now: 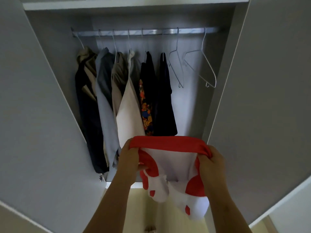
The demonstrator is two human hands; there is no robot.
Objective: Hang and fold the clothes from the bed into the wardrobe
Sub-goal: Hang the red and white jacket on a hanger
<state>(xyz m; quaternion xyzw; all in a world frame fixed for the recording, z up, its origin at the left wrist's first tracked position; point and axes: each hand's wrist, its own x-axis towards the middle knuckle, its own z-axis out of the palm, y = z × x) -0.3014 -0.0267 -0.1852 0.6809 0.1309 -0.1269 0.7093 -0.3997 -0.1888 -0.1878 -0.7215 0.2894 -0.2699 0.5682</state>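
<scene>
I hold a red and white garment [170, 163] stretched between both hands in front of the open wardrobe [50, 81]. My left hand [129, 158] grips its left edge, and my right hand [212, 161] grips the red band on its right. The rest of the garment hangs below my hands. Above it runs the metal rail [151, 31] with several garments on hangers: dark, grey-blue, beige, white, floral and navy ones. Two bare wire hangers [176, 64] [202, 68] hang at the right end of the rail.
The wardrobe doors stand open on both sides, the right door [269, 98] close to my right arm. A shelf [117, 4] runs above the rail. A pale yellowish floor [139, 207] shows below.
</scene>
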